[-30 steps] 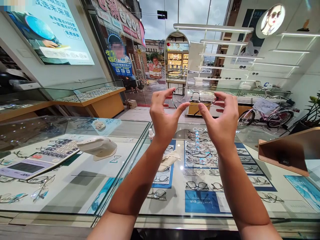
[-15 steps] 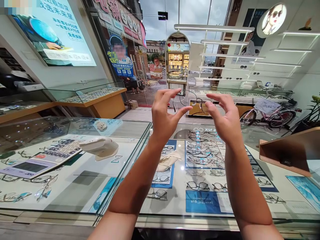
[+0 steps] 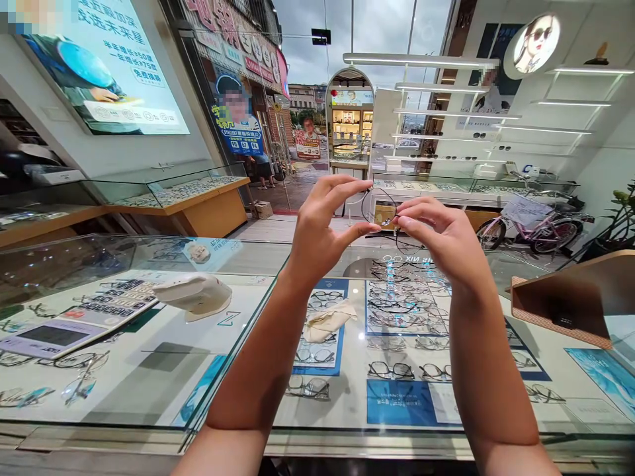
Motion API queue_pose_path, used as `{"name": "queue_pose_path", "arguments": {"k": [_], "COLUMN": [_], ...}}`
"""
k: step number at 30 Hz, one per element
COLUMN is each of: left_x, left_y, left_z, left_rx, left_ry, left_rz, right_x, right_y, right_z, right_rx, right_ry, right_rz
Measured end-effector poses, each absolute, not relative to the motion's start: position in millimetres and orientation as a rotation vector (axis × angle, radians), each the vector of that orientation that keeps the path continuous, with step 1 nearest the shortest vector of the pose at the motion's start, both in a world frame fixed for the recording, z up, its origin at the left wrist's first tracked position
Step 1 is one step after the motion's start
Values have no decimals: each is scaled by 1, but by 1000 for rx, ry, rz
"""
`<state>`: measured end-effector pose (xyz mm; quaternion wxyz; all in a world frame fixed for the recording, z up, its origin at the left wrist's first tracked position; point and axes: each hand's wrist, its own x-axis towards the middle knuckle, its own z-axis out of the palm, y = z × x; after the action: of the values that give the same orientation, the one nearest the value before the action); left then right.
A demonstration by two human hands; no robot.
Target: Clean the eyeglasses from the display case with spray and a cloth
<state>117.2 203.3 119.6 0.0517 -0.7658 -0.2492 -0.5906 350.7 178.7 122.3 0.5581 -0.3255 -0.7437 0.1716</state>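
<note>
A pair of thin, dark-rimmed eyeglasses (image 3: pixel 380 205) is held up in front of me above the glass counter, turned so that one round lens stands over the other. My left hand (image 3: pixel 323 221) grips it from the left, fingertips at the upper rim and thumb at the lower edge of the upper lens. From the other side, the thumb and fingers of my right hand (image 3: pixel 443 236) pinch the frame near its middle. The temples are hard to make out against the background.
Below my hands runs a glass display counter (image 3: pixel 342 413) with rows of eyeglasses inside. A beige cloth (image 3: pixel 331 322), a white computer mouse-like object (image 3: pixel 196 294) and a large calculator (image 3: pixel 82 317) lie on it. At right stands a wood-framed mirror-like panel (image 3: pixel 570 301).
My right hand has turned and moved left and slightly down, its fingers closing at the frame's middle. The eyeglasses have swung from roughly level to upright between my hands.
</note>
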Motion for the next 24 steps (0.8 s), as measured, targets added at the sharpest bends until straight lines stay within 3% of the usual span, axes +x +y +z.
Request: {"name": "queue_pose_path", "arguments": {"k": [13,24], "left_x": [123,117], "left_y": [208,220], "left_z": [115,111], "left_rx": [-2776,-2906], "left_ry": [-770,-795], "left_rz": [-2032,-2006], "right_x": [355,362], "right_y": [186,192], "right_z": [119,119], "right_rx": [-771,-755], "right_ry": [-1685,-1802], "right_rz": [797,977]}}
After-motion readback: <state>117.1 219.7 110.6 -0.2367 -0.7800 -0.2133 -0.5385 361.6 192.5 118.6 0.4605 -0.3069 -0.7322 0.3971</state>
